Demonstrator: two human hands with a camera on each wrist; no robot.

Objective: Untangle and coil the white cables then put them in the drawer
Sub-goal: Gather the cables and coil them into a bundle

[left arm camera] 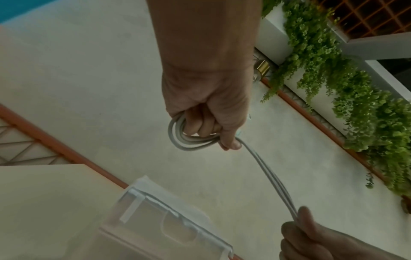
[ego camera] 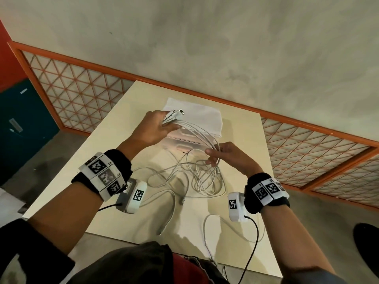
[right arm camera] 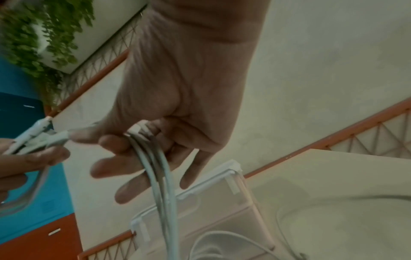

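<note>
Here, left hand (ego camera: 152, 128) fingers gripping thin white cables (ego camera: 190, 130) by their plugs, right hand (ego camera: 227, 153) pinching the strands, above translucent plastic drawer (ego camera: 180, 143), loose cable trailing over pale square worktop (ego camera: 106, 156) near edge, wrist labels unreadable.

We are looking down on a pale cream bench (ego camera: 114, 144) with a square top, standing on a grey floor (ego camera: 51, 148). Toward its far edge sits a translucent white drawer (ego camera: 196, 119). In front of that, the loose runs of the white cables (ego camera: 196, 181) sprawl in tangled loops across the bench top, one strand trailing to the near edge.
</note>
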